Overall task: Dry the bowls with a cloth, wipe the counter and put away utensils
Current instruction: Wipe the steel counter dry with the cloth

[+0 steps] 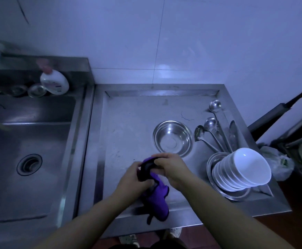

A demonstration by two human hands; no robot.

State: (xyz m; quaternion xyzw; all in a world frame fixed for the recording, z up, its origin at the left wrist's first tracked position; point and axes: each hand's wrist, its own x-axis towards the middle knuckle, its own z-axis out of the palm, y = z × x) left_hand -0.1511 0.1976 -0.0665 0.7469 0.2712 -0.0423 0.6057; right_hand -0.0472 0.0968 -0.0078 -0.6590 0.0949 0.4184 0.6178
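Note:
Both hands hold a purple cloth (158, 200) over the front of the steel counter (128, 123). My left hand (134, 177) grips its upper left part and my right hand (171, 168) grips the top; the rest hangs down toward the counter's front edge. A dark rounded shape sits between the hands, wrapped in the cloth; what it is cannot be told. An empty steel bowl (173, 138) stands just beyond my right hand. To the right, several white bowls (243, 168) lean stacked on steel plates (236, 194). Ladles and spoons (213, 130) lie behind the stack.
A steel sink (29, 150) with a drain fills the left side, with a white soap bottle (55, 81) and small steel cups at its back ledge. A crumpled plastic bag (279, 164) and a dark rack stand off the counter's right edge. White tiled wall behind.

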